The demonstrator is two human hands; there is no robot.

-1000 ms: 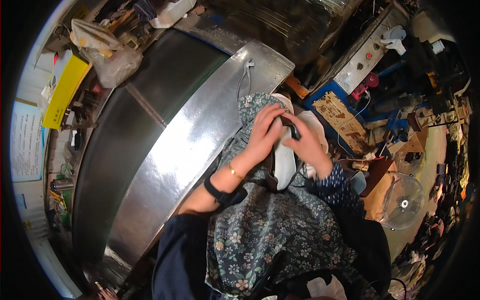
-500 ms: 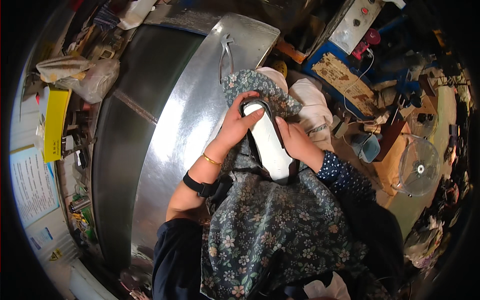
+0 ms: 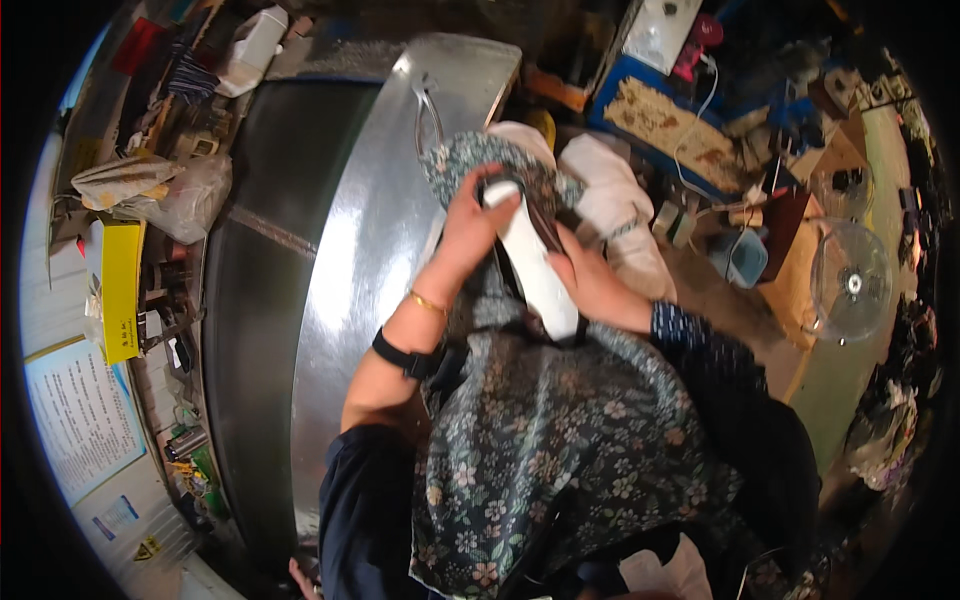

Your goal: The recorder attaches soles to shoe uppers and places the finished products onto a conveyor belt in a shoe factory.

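Observation:
Over my lap I hold a shoe upper (image 3: 532,258), its white sole side facing up and dark material wrapped round the edge. My left hand (image 3: 468,228) grips the far end, thumb on the white surface and fingers over the dark rim. Along the right side, my right hand (image 3: 600,285) is closed on it, its fingers mostly hidden beneath. A floral apron (image 3: 560,440) spreads under and below the shoe upper. Beyond my left hand, metal lasting pincers (image 3: 430,118) lie on the shiny metal table (image 3: 350,230).
A dark conveyor belt (image 3: 265,300) runs left of the metal table. A yellow box (image 3: 121,290) and a plastic bag (image 3: 195,200) sit farther left. At right are a light-blue container (image 3: 746,258) and a clear fan (image 3: 853,284). Part of another hand (image 3: 302,578) shows at the lower left.
The view has shifted slightly, and the shoe upper appears a little higher and tilted. Both hands keep their hold; the right hand has slid somewhat lower along its side.

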